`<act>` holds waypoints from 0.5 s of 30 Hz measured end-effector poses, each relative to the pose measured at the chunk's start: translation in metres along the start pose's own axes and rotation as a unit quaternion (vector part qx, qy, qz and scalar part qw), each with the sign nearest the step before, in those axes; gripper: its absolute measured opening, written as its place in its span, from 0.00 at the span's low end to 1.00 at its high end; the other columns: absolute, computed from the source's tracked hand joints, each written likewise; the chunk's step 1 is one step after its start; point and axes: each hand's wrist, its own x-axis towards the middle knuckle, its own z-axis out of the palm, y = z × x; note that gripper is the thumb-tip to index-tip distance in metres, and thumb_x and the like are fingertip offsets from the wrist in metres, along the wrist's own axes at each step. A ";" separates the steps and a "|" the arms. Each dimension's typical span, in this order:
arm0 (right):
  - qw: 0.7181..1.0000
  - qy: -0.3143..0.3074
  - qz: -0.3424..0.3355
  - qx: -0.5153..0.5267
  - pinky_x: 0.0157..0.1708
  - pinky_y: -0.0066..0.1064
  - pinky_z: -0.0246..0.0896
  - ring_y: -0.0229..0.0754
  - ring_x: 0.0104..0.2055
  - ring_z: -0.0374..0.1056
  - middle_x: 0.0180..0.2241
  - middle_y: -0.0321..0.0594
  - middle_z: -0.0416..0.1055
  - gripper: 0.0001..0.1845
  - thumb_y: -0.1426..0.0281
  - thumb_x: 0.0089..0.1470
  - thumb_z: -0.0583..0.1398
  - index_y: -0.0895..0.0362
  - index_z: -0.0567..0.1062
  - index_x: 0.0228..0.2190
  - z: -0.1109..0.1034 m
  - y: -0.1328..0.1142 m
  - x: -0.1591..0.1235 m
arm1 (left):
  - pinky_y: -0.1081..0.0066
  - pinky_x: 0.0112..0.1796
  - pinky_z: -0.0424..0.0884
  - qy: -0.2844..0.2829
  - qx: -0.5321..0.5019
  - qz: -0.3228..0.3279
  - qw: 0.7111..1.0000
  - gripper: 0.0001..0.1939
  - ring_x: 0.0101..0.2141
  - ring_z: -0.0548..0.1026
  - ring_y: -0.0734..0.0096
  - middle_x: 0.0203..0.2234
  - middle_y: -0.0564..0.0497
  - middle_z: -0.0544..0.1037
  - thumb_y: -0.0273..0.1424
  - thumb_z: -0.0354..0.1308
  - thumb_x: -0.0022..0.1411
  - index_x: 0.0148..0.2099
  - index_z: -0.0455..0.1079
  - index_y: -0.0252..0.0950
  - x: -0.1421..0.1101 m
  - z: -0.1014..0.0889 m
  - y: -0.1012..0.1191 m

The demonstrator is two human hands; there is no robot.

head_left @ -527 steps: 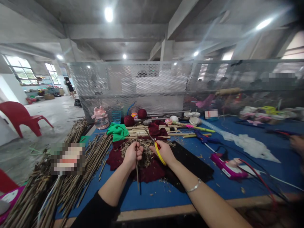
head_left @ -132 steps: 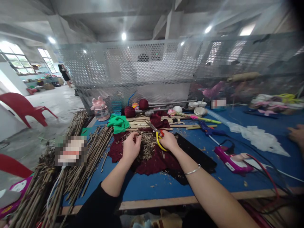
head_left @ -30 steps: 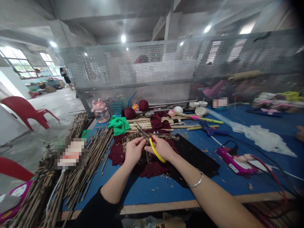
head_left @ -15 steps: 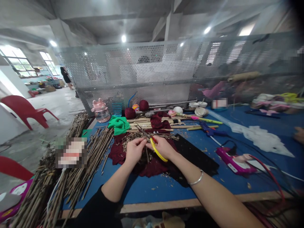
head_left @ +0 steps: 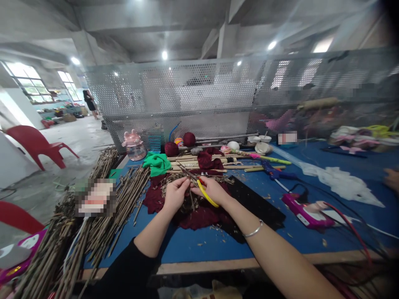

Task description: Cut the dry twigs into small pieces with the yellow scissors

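My right hand is closed around a pair of scissors with yellow and red handles, the blades pointing up and to the left. Close beside it, my left hand is pinched, thumb against fingers, near the blades. What it holds, perhaps a thin stem, is too small to make out. Both hands are over a heap of dry plant scraps, which lies on a dark red cloth. A black cloth or sheet lies right of the heap.
Bundled dry sticks lie on the left. A green cloth, dark red yarn balls and a pink-lidded jar are toward the back. On the right are a blue glue gun, a purple power strip and cables. Another person's hand shows at the right edge.
The view has shifted slightly. My hands stay close together over the heap, with the scissors still in my right hand and their position nearly the same.
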 end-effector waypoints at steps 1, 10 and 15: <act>1.000 0.003 0.001 -0.007 0.29 0.26 0.54 0.37 0.28 0.62 0.26 0.35 0.68 0.18 0.58 0.40 0.62 0.57 0.68 0.30 0.000 0.000 -0.001 | 0.77 0.21 0.63 -0.004 -0.006 -0.003 1.000 0.14 0.20 0.69 0.76 0.23 0.50 0.76 0.38 0.58 0.48 0.33 0.74 0.32 0.000 0.000 0.000; 1.000 0.003 -0.018 -0.019 0.32 0.27 0.56 0.38 0.33 0.65 0.33 0.38 0.69 0.20 0.62 0.41 0.63 0.55 0.64 0.35 0.005 -0.006 -0.004 | 0.76 0.22 0.65 -0.032 -0.013 0.002 0.999 0.15 0.21 0.69 0.76 0.22 0.50 0.76 0.39 0.58 0.49 0.33 0.74 0.31 0.001 0.003 -0.005; 0.994 0.046 -0.022 -0.094 0.30 0.27 0.53 0.38 0.32 0.64 0.32 0.38 0.68 0.21 0.59 0.39 0.63 0.56 0.63 0.32 0.003 -0.012 -0.007 | 0.76 0.23 0.65 -0.037 -0.001 0.035 0.999 0.15 0.21 0.69 0.75 0.22 0.49 0.76 0.38 0.57 0.50 0.32 0.74 0.30 -0.001 0.004 -0.004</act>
